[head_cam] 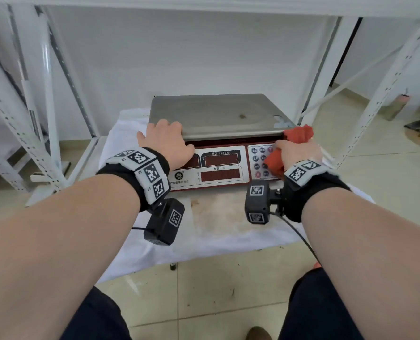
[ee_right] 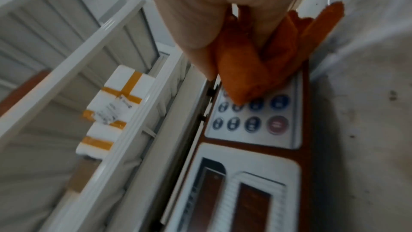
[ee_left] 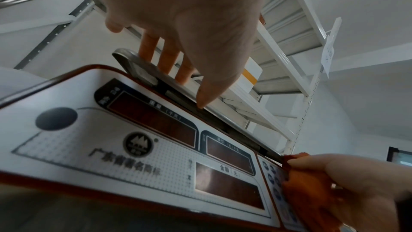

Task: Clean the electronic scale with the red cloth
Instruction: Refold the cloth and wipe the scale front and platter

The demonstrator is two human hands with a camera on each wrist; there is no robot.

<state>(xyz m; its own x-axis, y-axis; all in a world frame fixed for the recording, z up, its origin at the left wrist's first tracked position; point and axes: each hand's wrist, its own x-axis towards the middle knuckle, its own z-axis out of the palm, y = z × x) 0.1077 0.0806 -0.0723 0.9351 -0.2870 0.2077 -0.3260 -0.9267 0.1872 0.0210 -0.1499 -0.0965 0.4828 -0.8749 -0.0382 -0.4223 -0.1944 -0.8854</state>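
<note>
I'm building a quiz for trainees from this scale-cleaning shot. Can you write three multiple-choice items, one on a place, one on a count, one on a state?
1. Where is the red cloth?
A. on the keypad end of the electronic scale
B. on the floor
C. in the middle of the weighing pan

2. How many dark red display windows does the front panel have?
A. one
B. three
C. five

3. What is the left hand doing?
A. holding a bottle
B. hanging free
C. resting on the pan's front left corner

Answers:
1 A, the right hand grips the cloth over the buttons.
2 B, the left wrist view shows two windows above and one below.
3 C, its fingers lie on the pan edge.
</note>
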